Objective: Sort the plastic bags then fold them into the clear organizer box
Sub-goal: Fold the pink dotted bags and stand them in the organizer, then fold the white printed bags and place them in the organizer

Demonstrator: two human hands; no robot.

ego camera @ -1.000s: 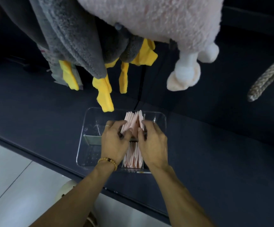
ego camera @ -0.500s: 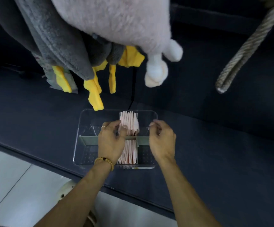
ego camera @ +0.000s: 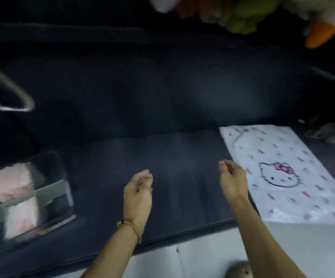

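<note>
The clear organizer box (ego camera: 62, 189) sits at the far left on the dark cushion, blurred by motion. Folded pink plastic bags (ego camera: 16, 185) stand packed in its middle section across a grey divider. At the right, a white plastic bag (ego camera: 295, 157) with a cat face and pink marks lies flat. My left hand (ego camera: 138, 189) hovers over the bare cushion with loosely curled fingers and holds nothing. Just left of the white bag's edge is my right hand (ego camera: 232, 179), relaxed and empty.
The dark blue sofa cushion (ego camera: 172, 161) spans the view, its front edge meeting a pale floor (ego camera: 303, 247). Plush toys (ego camera: 248, 13) hang at the top right. A rope loop (ego camera: 8, 97) hangs at the left. Dark clutter lies at the far right.
Both hands have left the box and the pink bags. The view has swung right, so the box now sits far left and the white cat-print bag has come into sight.
</note>
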